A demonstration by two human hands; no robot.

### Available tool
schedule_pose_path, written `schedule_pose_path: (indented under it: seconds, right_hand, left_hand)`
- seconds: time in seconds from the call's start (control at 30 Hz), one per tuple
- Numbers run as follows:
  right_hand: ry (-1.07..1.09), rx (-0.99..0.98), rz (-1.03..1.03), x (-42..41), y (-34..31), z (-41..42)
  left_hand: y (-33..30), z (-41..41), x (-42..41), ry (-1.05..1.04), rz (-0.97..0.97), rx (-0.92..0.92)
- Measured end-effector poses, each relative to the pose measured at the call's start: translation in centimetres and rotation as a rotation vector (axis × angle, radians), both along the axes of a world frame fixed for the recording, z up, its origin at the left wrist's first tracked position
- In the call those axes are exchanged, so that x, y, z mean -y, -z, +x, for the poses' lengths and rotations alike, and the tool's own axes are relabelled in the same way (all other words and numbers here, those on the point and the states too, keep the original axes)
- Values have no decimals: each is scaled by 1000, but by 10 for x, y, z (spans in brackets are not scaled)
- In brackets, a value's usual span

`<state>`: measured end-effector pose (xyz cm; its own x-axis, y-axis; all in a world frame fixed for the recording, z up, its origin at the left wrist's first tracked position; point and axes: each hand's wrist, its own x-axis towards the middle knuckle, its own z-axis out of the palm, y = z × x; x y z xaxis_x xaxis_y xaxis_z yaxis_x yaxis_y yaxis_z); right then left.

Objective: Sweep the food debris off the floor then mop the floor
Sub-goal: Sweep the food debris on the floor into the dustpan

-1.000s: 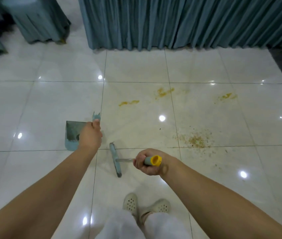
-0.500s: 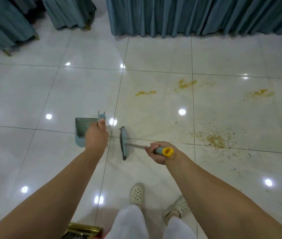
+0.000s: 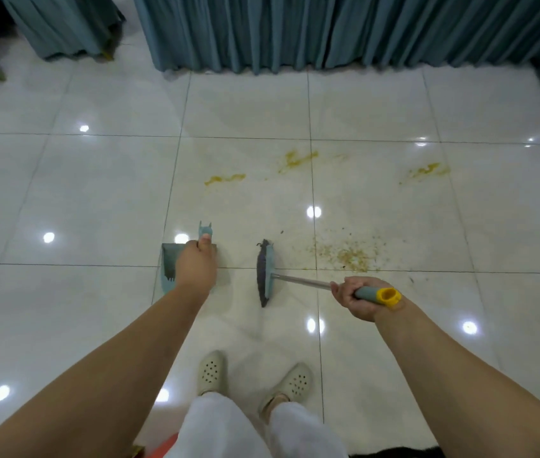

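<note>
My left hand (image 3: 195,267) grips the handle of a teal dustpan (image 3: 169,264) that rests on the white tiled floor (image 3: 96,200). My right hand (image 3: 357,297) is closed on the teal and yellow grip of a short broom; its head (image 3: 266,274) stands on the floor a little to the right of the dustpan. A patch of brown crumbs (image 3: 349,254) lies just right of the broom head. Three yellow smears (image 3: 225,178), (image 3: 296,158), (image 3: 425,170) mark the tiles farther away.
Teal curtains (image 3: 328,31) hang along the far side, and teal draped furniture (image 3: 60,24) stands at the far left. My feet in cream clogs (image 3: 210,371) stand on the near tiles. Something red (image 3: 162,449) shows at the bottom edge.
The broom head has moved right, away from the dustpan and closer to the crumbs. My right hand has shifted right too. The view has swung, bringing the curtains nearer.
</note>
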<state>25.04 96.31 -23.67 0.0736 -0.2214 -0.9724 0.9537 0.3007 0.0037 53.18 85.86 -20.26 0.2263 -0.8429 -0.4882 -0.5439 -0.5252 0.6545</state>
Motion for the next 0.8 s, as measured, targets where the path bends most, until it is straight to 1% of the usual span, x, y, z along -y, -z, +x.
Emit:
schedule_pose_path:
  seconds: [0.03,0.17,0.4,0.6,0.8]
  right_hand:
    - [-5,-16,-23,-6,2,-13]
    - [35,-61,24,-31,-1,-74]
    - [67,-123,14,-60,-16,-134]
    - [75,-120,32,-73,-26,-147]
    - [9,-126,-8,-65,-51,-124]
  left_hand:
    - [0,-12,-3,9,1,10]
    - [-2,-56,-17,65,-32,13]
    - [4,-99,-32,130,-57,-33]
    - [0,-109,-35,147,-63,-33]
    - [-9,-111,-29,138,-40,-86]
